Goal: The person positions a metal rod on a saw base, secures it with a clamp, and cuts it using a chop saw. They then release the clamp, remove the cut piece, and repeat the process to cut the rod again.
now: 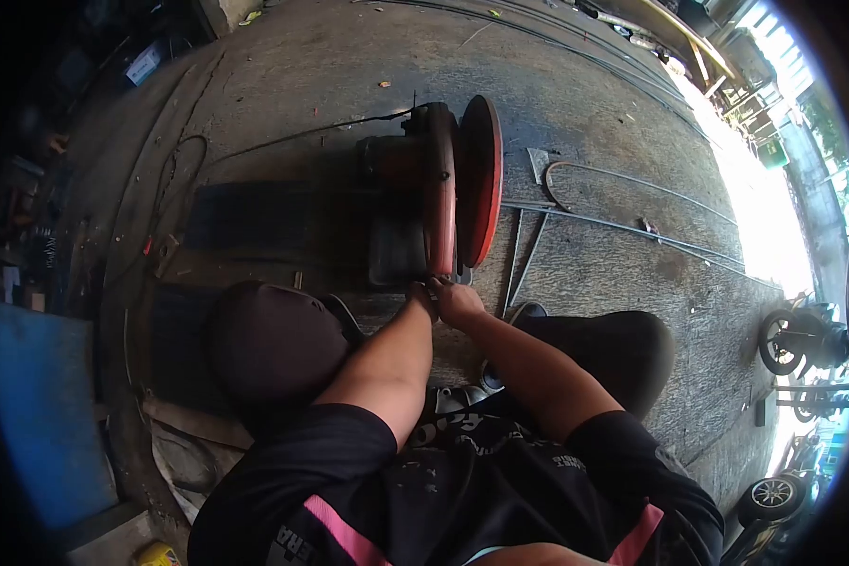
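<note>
A cut-off saw (441, 189) with a red guard and a large round disc (482, 184) stands on the concrete floor in front of me. Both my hands meet at the near end of its base, just below the guard. My left hand (424, 298) is partly hidden, its fingers bent around something too small to make out. Against it, my right hand (458, 303) is closed, with its fingers curled at the same spot. Thin metal rods (613, 226) reach from the saw towards the right.
A dark cable (283, 139) runs left from the saw. Long bars (575, 52) lie at the top. A blue panel (42, 406) is at the left, a yellow object (158, 554) at the bottom left. A motorcycle wheel (781, 342) and a car wheel (772, 494) show at the right.
</note>
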The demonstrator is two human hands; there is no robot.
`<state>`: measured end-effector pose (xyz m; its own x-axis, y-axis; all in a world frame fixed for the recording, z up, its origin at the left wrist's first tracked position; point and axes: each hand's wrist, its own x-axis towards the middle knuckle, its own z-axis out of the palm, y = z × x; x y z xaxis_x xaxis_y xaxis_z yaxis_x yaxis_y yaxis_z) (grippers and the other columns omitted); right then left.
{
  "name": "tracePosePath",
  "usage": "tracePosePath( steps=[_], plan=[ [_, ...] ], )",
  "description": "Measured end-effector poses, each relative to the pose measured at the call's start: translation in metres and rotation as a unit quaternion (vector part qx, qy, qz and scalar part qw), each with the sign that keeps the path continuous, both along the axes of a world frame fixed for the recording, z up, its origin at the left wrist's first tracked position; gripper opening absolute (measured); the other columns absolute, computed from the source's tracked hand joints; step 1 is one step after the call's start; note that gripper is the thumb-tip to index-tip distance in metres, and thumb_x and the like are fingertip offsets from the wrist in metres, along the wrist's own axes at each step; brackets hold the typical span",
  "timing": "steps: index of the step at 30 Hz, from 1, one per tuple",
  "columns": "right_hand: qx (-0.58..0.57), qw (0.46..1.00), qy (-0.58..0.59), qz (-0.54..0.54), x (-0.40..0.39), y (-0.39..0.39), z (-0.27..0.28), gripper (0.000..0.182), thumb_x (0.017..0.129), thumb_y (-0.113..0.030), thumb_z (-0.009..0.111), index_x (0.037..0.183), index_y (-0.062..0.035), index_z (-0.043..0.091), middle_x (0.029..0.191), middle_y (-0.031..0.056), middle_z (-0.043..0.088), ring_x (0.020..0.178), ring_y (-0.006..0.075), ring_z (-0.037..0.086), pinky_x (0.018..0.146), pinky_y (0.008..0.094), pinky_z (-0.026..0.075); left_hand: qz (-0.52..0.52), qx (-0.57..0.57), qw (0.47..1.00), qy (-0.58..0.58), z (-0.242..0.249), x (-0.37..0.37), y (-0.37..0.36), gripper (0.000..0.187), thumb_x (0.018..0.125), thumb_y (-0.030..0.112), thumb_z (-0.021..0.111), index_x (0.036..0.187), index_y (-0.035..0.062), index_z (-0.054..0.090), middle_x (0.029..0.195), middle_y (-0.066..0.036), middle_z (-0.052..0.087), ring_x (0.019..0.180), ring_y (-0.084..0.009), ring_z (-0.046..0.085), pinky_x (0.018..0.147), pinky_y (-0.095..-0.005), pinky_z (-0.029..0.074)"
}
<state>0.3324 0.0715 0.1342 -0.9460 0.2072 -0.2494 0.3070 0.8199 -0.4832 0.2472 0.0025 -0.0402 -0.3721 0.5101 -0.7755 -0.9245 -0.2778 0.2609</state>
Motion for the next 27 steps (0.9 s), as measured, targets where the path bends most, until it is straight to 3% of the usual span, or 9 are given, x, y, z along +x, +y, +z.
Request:
tracePosePath(
  steps=[6, 10, 13, 15, 18, 20, 23, 26, 27],
  plan=[
    [0.016, 0.999, 0.003, 0.035, -0.001, -0.001, 0.018, 0.034, 0.090, -0.020, 0.043, 0.122, -0.0200, 0.055, 0.117, 0.0143, 0.060, 0.095, 0.0348, 0.063, 0.081, 0.0452, 0.051, 0.073, 0.043, 0.996, -0.015, 0.035, -0.004, -0.014, 0.043, 0.090, 0.041, 0.037, 0.113, 0.0096, 0.055, 0.108, -0.011, 0.060, 0.107, -0.0287, 0.056, 0.099, -0.0514, 0.039],
    [0.023, 1.000, 0.004, 0.008, -0.004, 0.000, 0.001, 0.037, 0.086, -0.020, 0.047, 0.121, -0.0202, 0.056, 0.113, 0.0166, 0.061, 0.095, 0.0338, 0.063, 0.079, 0.0458, 0.051, 0.146, -0.026, 0.987, -0.067, 0.052, 0.000, -0.011, 0.041, 0.090, 0.039, 0.041, 0.116, 0.0101, 0.053, 0.107, -0.013, 0.059, 0.101, -0.0298, 0.060, 0.097, -0.0492, 0.044],
    [0.033, 0.994, -0.081, -0.070, 0.000, 0.010, -0.002, 0.029, 0.087, -0.023, 0.048, 0.111, -0.0142, 0.063, 0.105, 0.0163, 0.065, 0.096, 0.0338, 0.064, 0.080, 0.0450, 0.051, 0.259, 0.012, 0.954, -0.152, 0.041, -0.002, -0.004, 0.034, 0.089, 0.033, 0.045, 0.113, 0.0107, 0.056, 0.102, -0.010, 0.061, 0.091, -0.0298, 0.063, 0.085, -0.0468, 0.052],
    [0.045, 0.987, -0.128, -0.081, 0.007, 0.023, -0.035, 0.030, 0.087, -0.023, 0.048, 0.110, -0.0134, 0.064, 0.104, 0.0165, 0.065, 0.097, 0.0340, 0.063, 0.081, 0.0442, 0.052, 0.363, -0.045, 0.930, 0.023, 0.035, 0.001, -0.003, 0.026, 0.088, 0.026, 0.047, 0.104, 0.0104, 0.059, 0.093, -0.005, 0.062, 0.082, -0.0272, 0.064, 0.073, -0.0401, 0.058],
    [0.051, 0.975, -0.202, -0.077, 0.007, 0.022, -0.023, 0.031, 0.087, -0.023, 0.046, 0.109, -0.0124, 0.065, 0.104, 0.0181, 0.066, 0.100, 0.0350, 0.063, 0.085, 0.0433, 0.051, 0.321, -0.195, 0.919, -0.116, 0.040, -0.030, -0.022, 0.027, 0.088, 0.028, 0.042, 0.099, 0.0081, 0.057, 0.086, -0.005, 0.058, 0.076, -0.0245, 0.059, 0.073, -0.0448, 0.053],
    [0.015, 0.978, -0.176, -0.113, -0.002, 0.013, -0.013, 0.030, 0.088, -0.022, 0.046, 0.109, -0.0115, 0.065, 0.108, 0.0195, 0.064, 0.101, 0.0351, 0.062, 0.086, 0.0439, 0.051, 0.260, -0.208, 0.938, -0.099, 0.046, -0.030, -0.030, 0.029, 0.089, 0.031, 0.044, 0.103, 0.0081, 0.054, 0.089, -0.007, 0.055, 0.078, -0.0231, 0.056, 0.077, -0.0455, 0.051],
    [-0.007, 0.980, -0.149, -0.129, -0.017, -0.001, 0.001, 0.029, 0.086, -0.021, 0.048, 0.107, -0.0111, 0.066, 0.110, 0.0185, 0.064, 0.101, 0.0351, 0.062, 0.086, 0.0443, 0.051, 0.057, -0.260, 0.950, -0.163, 0.055, -0.019, -0.034, 0.043, 0.086, 0.038, 0.047, 0.118, 0.0088, 0.047, 0.104, -0.013, 0.053, 0.098, -0.0273, 0.053, 0.087, -0.0484, 0.044],
    [-0.018, 0.980, -0.150, -0.126, -0.012, 0.001, 0.013, 0.029, 0.085, -0.022, 0.050, 0.106, -0.0105, 0.066, 0.110, 0.0169, 0.064, 0.101, 0.0354, 0.062, 0.085, 0.0441, 0.051, 0.105, -0.110, 0.977, -0.148, 0.031, -0.001, -0.026, 0.042, 0.086, 0.039, 0.048, 0.117, 0.0096, 0.051, 0.102, -0.011, 0.054, 0.091, -0.0262, 0.054, 0.084, -0.0464, 0.045],
    [-0.015, 0.981, -0.150, -0.126, -0.008, 0.004, 0.003, 0.029, 0.085, -0.022, 0.050, 0.106, -0.0105, 0.066, 0.110, 0.0169, 0.064, 0.101, 0.0354, 0.062, 0.085, 0.0441, 0.051, 0.161, -0.061, 0.984, -0.055, 0.037, 0.005, -0.022, 0.031, 0.088, 0.036, 0.047, 0.103, 0.0109, 0.057, 0.085, -0.007, 0.057, 0.078, -0.0224, 0.055, 0.076, -0.0426, 0.047]
  ],
)
